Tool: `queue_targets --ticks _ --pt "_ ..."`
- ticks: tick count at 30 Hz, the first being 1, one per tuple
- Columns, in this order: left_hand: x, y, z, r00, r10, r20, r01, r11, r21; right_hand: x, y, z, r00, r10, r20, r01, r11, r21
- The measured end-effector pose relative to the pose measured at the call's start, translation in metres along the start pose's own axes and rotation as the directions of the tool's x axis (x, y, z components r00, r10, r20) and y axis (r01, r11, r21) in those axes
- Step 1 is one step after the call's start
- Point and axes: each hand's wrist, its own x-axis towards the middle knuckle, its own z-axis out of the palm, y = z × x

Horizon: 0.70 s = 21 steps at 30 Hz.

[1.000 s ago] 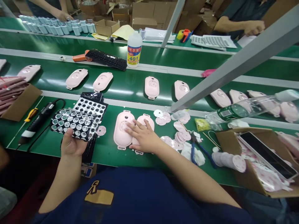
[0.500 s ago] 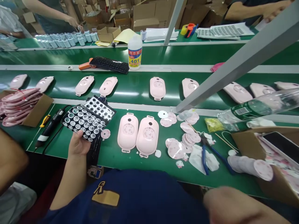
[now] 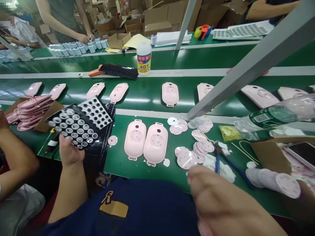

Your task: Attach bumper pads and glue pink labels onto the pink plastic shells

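My left hand (image 3: 71,152) grips the near edge of a black sticker sheet (image 3: 73,126) with rows of round pale stickers, tilted above the bench. Behind it shows a white sheet with black dots (image 3: 94,113); I cannot tell whether that one is held too. My right hand (image 3: 216,200) hovers in front of the bench's near edge, blurred, its fingers partly curled and their tips unclear. Between the hands lie two pale pink plastic covers (image 3: 135,144), each bearing a round patterned disc. A small round pink sticker (image 3: 112,140) lies left of them.
Round patterned discs (image 3: 187,159), blue-handled pliers (image 3: 217,164) and a white cloth lie to the right. Further right are a plastic bottle (image 3: 273,113) and a cardboard box (image 3: 264,149). A slanted grey post (image 3: 236,75) crosses the view. Pink covers line the belt; a glue bottle (image 3: 144,59) stands beyond.
My left hand has moved left with the black sticker sheet. My right hand has come up and left from the bottom right, now in front of the pliers. The view has turned slightly left.
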Motion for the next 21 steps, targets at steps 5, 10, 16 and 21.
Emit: queue_targets --ticks 5,10,16,21 --pt "-0.003 -0.017 -0.002 0.972 -0.236 -0.013 0.236 0.972 0.017 0.003 0.048 0.021 0.974 0.142 -0.178 -0.138 0.99 0.035" --pt "-0.015 -0.036 -0.002 0.94 -0.323 0.112 0.317 0.946 0.072 -0.014 0.069 0.043 0.94 0.24 -0.242 -0.262 0.963 -0.065" --pt "-0.034 -0.02 0.028 0.867 0.22 0.448 -0.393 0.853 0.343 0.032 0.053 0.035 0.986 -0.031 -0.161 -0.017 0.959 -0.283" --pt "-0.037 0.02 0.06 0.348 0.471 0.81 -0.912 0.371 0.176 0.077 0.028 0.032 0.934 -0.321 -0.157 0.173 0.791 -0.586"
